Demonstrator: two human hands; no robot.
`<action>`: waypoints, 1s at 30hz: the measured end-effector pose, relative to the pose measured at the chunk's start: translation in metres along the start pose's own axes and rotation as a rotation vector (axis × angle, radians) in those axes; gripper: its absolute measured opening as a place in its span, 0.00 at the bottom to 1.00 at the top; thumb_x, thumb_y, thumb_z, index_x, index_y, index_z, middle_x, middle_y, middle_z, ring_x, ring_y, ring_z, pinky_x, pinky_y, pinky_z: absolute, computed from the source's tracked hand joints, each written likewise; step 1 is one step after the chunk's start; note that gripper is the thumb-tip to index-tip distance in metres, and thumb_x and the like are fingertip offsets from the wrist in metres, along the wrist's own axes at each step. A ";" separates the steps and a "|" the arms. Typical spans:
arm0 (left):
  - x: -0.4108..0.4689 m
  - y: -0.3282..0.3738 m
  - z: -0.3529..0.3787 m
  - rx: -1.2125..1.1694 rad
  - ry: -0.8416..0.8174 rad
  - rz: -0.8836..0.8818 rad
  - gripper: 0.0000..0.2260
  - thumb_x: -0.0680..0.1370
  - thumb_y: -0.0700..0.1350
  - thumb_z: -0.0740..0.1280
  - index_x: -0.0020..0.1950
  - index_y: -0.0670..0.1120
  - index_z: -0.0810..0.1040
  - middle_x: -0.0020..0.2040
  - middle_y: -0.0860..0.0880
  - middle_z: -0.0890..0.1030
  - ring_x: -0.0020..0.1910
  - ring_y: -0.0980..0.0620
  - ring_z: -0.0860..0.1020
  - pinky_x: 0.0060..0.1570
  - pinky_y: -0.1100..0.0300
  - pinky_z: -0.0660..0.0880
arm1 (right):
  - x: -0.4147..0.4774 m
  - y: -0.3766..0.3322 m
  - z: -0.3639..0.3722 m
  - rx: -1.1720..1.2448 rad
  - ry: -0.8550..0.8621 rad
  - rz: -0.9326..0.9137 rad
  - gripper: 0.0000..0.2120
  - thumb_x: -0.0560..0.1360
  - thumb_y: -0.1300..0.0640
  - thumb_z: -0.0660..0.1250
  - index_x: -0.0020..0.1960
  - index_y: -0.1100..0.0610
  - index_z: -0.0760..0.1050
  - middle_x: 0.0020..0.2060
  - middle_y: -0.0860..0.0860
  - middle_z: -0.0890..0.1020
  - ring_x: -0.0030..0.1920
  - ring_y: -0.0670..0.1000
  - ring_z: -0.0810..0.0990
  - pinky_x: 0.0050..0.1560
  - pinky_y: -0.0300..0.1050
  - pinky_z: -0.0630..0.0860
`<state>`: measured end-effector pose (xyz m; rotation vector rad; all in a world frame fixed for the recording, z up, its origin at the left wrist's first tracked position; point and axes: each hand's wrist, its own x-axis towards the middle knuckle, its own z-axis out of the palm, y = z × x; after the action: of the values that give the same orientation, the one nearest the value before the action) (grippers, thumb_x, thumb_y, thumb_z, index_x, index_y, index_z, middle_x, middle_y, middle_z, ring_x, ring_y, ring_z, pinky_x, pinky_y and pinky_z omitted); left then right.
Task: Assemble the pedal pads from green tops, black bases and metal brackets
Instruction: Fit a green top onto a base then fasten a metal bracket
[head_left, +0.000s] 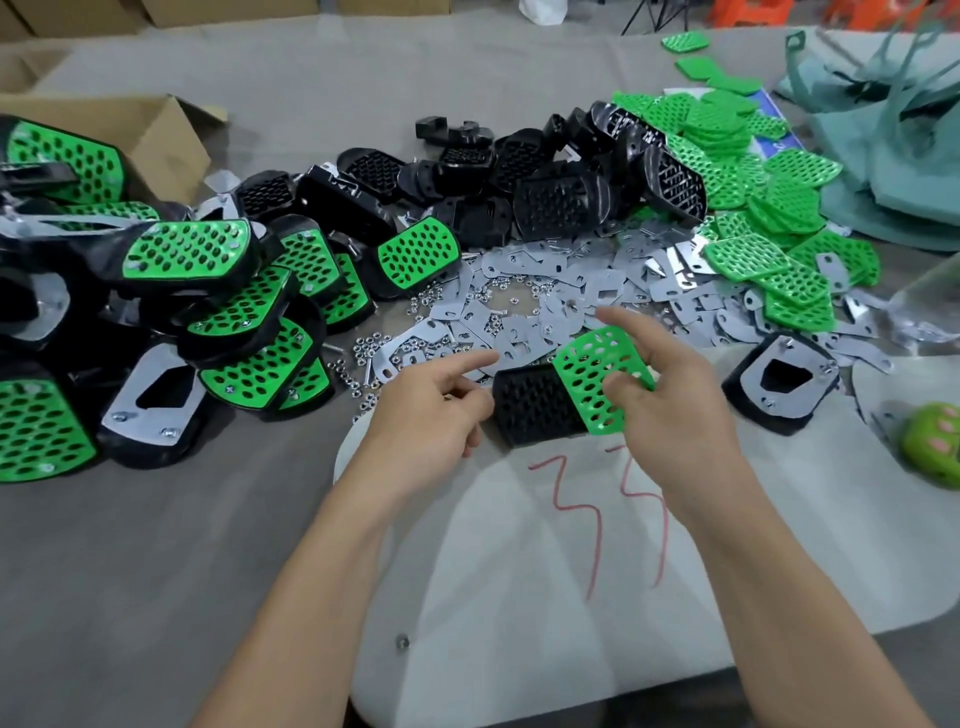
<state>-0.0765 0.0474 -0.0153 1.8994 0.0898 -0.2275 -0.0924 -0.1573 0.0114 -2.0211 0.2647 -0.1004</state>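
Near centre, over the white board (519, 597), the right hand (670, 384) pinches a green top (597, 374) half across a black base (535, 408). The left hand (436, 405) sits at the base's left edge, index finger out and the rest curled — whether it grips, I cannot tell. The top is tilted and could seat crooked. It is bright and perforated — metal brackets (519, 291) lie beyond.

We found the green top (597, 364) smooth, faintly glossy plastic, the black base (535, 408) matt studded plastic, the metal brackets (545, 270) dull and smooth, the table cover (156, 545) matt cloth.
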 end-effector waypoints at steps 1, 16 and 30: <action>0.001 0.001 0.000 0.057 -0.028 0.022 0.19 0.76 0.38 0.69 0.62 0.57 0.83 0.35 0.57 0.82 0.29 0.53 0.78 0.36 0.56 0.79 | -0.002 0.001 0.000 0.026 0.007 0.008 0.27 0.76 0.66 0.65 0.58 0.33 0.76 0.55 0.40 0.81 0.39 0.37 0.80 0.38 0.38 0.78; 0.000 -0.006 0.005 0.096 -0.021 0.058 0.18 0.70 0.46 0.70 0.57 0.60 0.86 0.35 0.54 0.84 0.31 0.53 0.77 0.41 0.55 0.76 | -0.028 0.004 0.034 0.062 0.221 0.026 0.18 0.71 0.58 0.75 0.54 0.39 0.78 0.40 0.40 0.85 0.43 0.42 0.84 0.48 0.48 0.82; -0.006 0.012 0.016 0.347 0.100 0.096 0.08 0.70 0.56 0.73 0.38 0.71 0.78 0.34 0.58 0.81 0.36 0.55 0.79 0.41 0.54 0.77 | -0.012 0.015 0.027 -0.287 0.081 -0.079 0.26 0.72 0.53 0.75 0.68 0.47 0.73 0.56 0.43 0.72 0.54 0.46 0.74 0.54 0.38 0.67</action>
<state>-0.0822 0.0287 -0.0085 2.2543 0.0270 -0.0863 -0.1009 -0.1372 -0.0134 -2.3164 0.2615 -0.2040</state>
